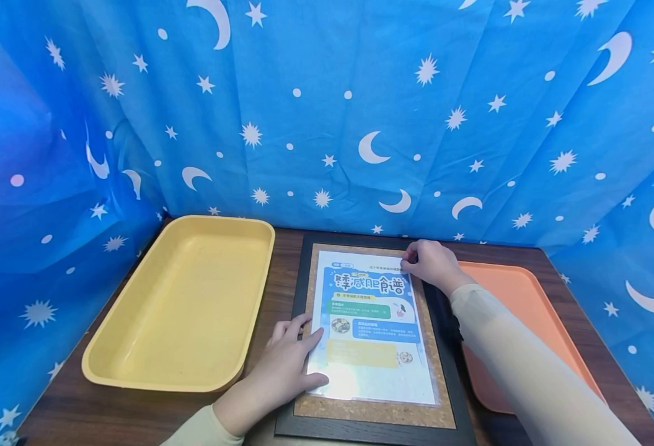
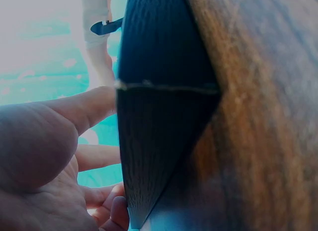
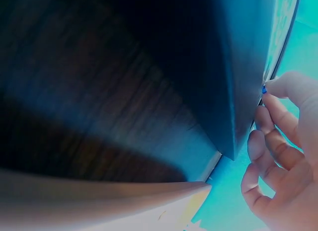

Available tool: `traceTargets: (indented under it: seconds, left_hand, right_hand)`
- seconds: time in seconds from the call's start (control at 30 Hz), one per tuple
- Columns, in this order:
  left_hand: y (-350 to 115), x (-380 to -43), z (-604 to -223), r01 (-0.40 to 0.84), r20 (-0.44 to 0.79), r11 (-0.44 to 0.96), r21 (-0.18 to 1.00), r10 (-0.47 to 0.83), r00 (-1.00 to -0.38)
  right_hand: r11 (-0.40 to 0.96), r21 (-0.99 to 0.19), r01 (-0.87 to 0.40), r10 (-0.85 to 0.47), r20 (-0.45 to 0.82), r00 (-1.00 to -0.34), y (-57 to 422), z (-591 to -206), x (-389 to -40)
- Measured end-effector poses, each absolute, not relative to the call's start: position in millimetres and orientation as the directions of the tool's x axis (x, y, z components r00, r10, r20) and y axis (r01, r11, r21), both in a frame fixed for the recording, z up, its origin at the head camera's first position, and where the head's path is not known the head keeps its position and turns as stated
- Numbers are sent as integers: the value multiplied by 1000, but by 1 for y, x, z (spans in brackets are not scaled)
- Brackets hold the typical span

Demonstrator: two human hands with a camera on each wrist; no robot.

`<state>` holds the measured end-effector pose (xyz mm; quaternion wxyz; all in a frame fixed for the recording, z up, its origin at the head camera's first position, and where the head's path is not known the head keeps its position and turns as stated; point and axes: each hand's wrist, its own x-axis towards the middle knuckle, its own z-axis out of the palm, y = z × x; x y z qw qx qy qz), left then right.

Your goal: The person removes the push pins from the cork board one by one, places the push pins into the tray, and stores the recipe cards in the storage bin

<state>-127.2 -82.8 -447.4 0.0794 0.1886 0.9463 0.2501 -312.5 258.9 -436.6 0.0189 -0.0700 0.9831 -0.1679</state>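
A laminated sheet (image 1: 371,328) printed in blue, green and yellow lies on a black-framed cork board (image 1: 360,412). At the sheet's top right corner, my right hand (image 1: 433,263) pinches a small blue push pin (image 3: 264,89) between thumb and index finger, against the board's face. The pin is hidden by the fingers in the head view. My left hand (image 1: 284,362) rests with spread fingers over the board's left side, its fingertips at the sheet's left edge. The left wrist view shows that hand beside the black frame (image 2: 154,116).
A deep yellow tray (image 1: 173,387) stands on the wooden table (image 1: 61,402) to the left. On the right an orange tray (image 1: 533,310) lies partly under my right forearm. A blue star-and-moon curtain (image 1: 327,111) hangs around the table's back and sides.
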Motion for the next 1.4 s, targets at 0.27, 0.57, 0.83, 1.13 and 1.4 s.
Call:
traceTargets:
  seconds: [0.27, 0.57, 0.83, 1.13, 1.4]
  left_hand:
    - [-82, -128, -448, 327, -43, 807, 491, 398, -917]
    - [-78, -128, -448, 309, -54, 816, 488, 382, -923]
    - [-76, -128, -448, 288, -49, 812, 507, 361, -931]
    - [-74, -126, -446, 263, -68, 819, 510, 344, -937]
    - [-74, -125, -444, 261, -70, 823, 505, 340, -938]
  right_hand:
    - [925, -364, -113, -130, -23, -991, 261, -438, -311]
    - [908, -408, -89, -109, -27, -994, 262, -440, -309]
    - [899, -424, -106, -118, -3, -993, 262, -442, -309]
    - [899, -421, -120, -131, 3, -991, 260, -442, -310]
    - [910, -393, -130, -142, -4, -990, 258, -440, -312]
